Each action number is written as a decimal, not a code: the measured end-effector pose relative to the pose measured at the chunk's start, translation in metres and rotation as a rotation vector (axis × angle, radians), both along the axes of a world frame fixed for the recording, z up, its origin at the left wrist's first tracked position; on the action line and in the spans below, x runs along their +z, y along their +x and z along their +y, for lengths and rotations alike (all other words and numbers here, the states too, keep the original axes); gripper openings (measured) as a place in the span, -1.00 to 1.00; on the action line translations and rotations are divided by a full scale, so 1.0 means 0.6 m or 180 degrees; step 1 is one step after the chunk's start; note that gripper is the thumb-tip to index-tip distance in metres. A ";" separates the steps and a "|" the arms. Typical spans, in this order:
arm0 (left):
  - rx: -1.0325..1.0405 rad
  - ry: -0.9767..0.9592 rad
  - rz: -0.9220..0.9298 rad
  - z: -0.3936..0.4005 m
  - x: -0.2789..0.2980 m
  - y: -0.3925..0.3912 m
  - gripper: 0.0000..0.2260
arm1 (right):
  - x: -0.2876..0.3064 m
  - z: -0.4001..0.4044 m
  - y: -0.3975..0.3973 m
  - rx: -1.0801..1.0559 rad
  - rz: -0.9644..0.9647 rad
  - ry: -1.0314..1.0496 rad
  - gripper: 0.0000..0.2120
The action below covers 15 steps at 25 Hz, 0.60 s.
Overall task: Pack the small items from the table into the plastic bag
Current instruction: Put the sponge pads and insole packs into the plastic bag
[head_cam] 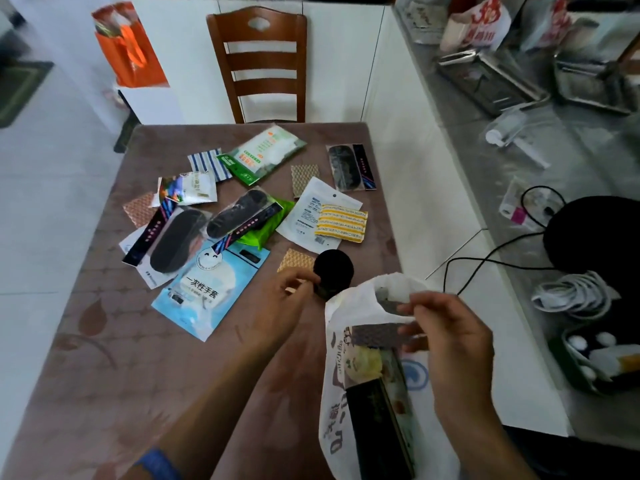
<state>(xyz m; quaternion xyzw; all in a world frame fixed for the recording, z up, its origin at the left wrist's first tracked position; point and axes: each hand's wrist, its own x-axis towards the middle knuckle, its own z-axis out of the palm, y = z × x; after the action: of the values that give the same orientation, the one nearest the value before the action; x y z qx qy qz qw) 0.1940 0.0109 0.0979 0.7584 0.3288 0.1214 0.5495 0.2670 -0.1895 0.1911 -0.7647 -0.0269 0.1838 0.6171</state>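
A white printed plastic bag [337,410] hangs at the table's near right with several items showing through it. My right hand [446,337] pinches its rim and holds the mouth apart. My left hand [284,303] grips a black round item [334,266] just left of the bag's mouth. Beside it lies a tan patterned packet [296,259]. Further back on the brown table [104,341] lie a light blue glove packet [211,285], black insole packets [173,244], a yellow striped packet [341,223] and a green-white packet [263,154].
A wooden chair [263,60] stands at the table's far edge. An orange bag [130,50] sits at the back left. On the right, a grey counter [554,161] carries metal trays, cables, a black round object and a tin.
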 end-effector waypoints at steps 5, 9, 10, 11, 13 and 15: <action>-0.0342 0.0658 0.1383 0.081 -0.121 0.053 -0.55 | 0.032 0.150 0.191 0.1561 -0.1379 -0.1130 -0.86; -0.0067 0.0742 0.1850 0.105 -0.226 0.086 -0.35 | -0.074 0.242 0.310 0.2299 -0.1489 -0.2019 -0.75; -0.0004 0.0876 0.1954 0.096 -0.247 0.086 -0.28 | -0.109 0.256 0.327 0.2482 -0.1395 -0.2131 -0.73; 0.0053 0.1018 0.2004 0.085 -0.265 0.087 -0.25 | -0.146 0.270 0.343 0.2656 -0.1309 -0.2248 -0.71; 0.0124 0.1184 0.1992 0.078 -0.291 0.086 -0.27 | -0.213 0.297 0.372 0.2941 -0.1301 -0.2545 -0.66; 0.0210 0.1163 0.1998 0.077 -0.304 0.089 -0.30 | -0.274 0.322 0.403 0.3190 -0.1522 -0.2895 -0.54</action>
<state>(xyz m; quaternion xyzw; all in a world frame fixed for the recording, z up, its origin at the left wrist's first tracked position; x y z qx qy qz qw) 0.2474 0.0572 -0.0845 0.8334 0.4786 -0.0429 0.2730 0.5088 0.0040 0.0265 -0.8611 -0.4299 0.2655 0.0559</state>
